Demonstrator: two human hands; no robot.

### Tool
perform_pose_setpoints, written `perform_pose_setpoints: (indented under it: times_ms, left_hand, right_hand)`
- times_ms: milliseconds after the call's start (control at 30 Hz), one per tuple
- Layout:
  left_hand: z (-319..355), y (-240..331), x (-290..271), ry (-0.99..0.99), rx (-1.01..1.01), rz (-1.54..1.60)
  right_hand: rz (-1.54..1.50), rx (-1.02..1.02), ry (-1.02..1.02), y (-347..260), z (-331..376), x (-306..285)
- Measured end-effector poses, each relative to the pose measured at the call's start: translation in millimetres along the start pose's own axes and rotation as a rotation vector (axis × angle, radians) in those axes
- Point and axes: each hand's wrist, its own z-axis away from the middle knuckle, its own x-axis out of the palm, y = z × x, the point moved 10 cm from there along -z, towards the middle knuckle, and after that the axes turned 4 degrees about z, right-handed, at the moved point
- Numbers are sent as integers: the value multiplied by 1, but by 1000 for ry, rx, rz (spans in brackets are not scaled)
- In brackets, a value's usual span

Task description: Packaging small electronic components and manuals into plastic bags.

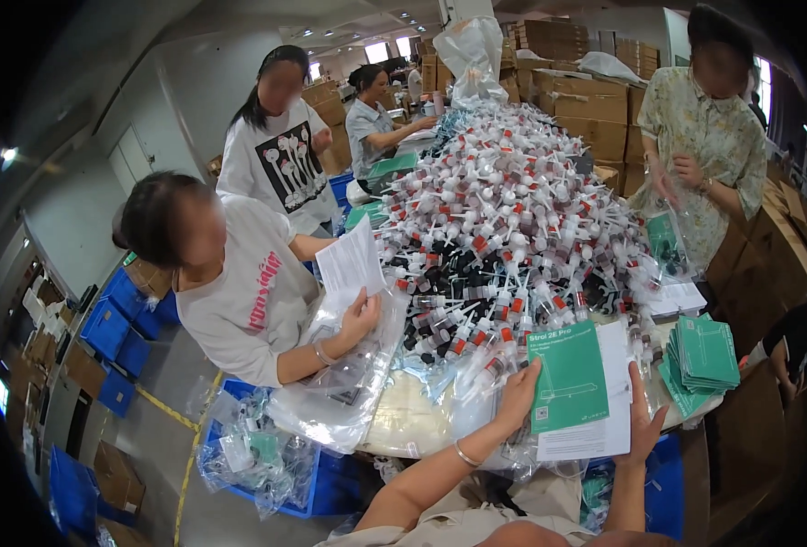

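Note:
In front of me, my left hand (519,392) grips the left edge of a green booklet (568,376) with a line drawing on its cover. White printed sheets (586,444) lie behind the booklet and stick out below and to the right. Against the right edge of these sheets rests my right hand (642,419), its fingers stretched and apart; part of them is hidden by the paper. A stack of similar green booklets (704,354) sits to the right. Just beyond my hands begins a large heap of small clear bottles (513,210) with white nozzles and red or dark parts.
At left, a co-worker holds a white sheet (351,260) above clear plastic bags (340,415). Another at right holds a clear bag (666,242) with green contents. Blue bins (335,488) stand below the table edge. Cardboard boxes (590,100) are piled behind.

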Motion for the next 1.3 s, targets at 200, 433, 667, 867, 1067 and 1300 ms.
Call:
perform_pose_setpoints:
  times_ms: [200,433,667,867,1067,1300]
  left_hand:
    - [5,5,13,-10,167,-92]
    - [12,13,14,30,269,-68]
    - [21,14,44,-241,211,-136]
    - [19,10,50,-343,140,-99]
    - [25,0,56,-454,-128,87]
    - [7,-3,25,-84,38,209]
  right_hand:
    - [209,3,-101,34,43,-6]
    - [407,73,89,47,58,-13]
    - [-54,290,211,52,40,-37]
    - [20,388,340,47,31,-42]
    - [115,487,227,46,22,-65]
    - [-218,200,-39,28,51,5]
